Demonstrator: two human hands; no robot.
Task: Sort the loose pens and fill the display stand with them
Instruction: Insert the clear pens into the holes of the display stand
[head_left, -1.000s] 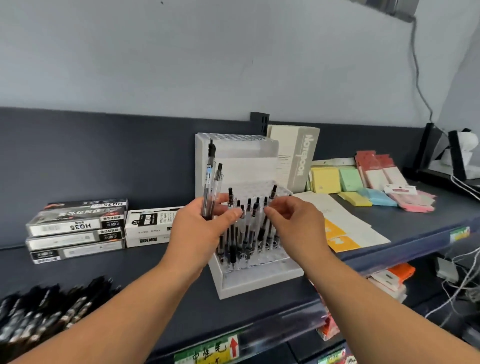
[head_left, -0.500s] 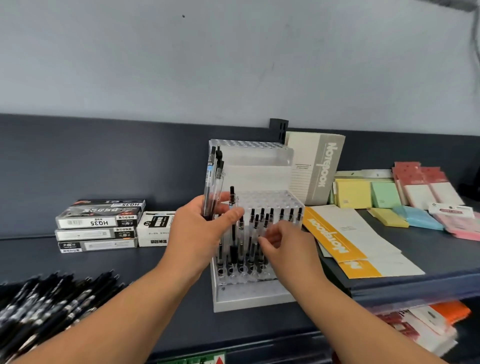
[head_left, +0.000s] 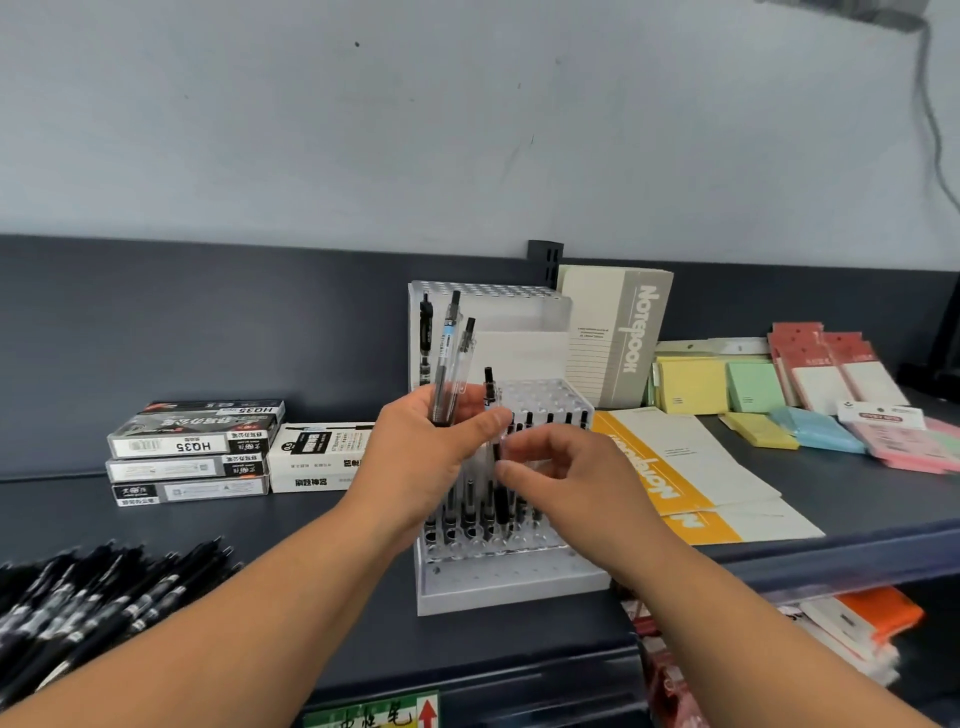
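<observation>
Head view: you are partway through the fill. The clear display stand (head_left: 511, 590) sits at the front edge of the shelf (head_left: 322, 545), and only its nearer rows hold pens, each upright in its hole. The holes toward the back of the stand are empty, so I judge most of the filling is left.

Your left hand (head_left: 423, 460) is curled round three spare pens (head_left: 451, 364), held upright just left of the stand. The fingers of your right hand (head_left: 571, 470) pinch a single pen (head_left: 490, 397). It stands taller than its neighbours, so it looks not yet fully seated.

A large pile of loose pens (head_left: 93, 597) lies at the shelf's front left corner, unsorted.

Readable writing:
- The stacked boxes (head_left: 195, 444) near the back left read "HQ35".
- The standing pad (head_left: 618, 338) behind the stand reads "NOTEBOOK", turned on its side.
- The yellow-banded covers (head_left: 675, 467) lying flat to the right carry the same word.
- The shelf-edge tag (head_left: 371, 716) has Chinese characters and a red arrow, too blurred for me to read.
</observation>
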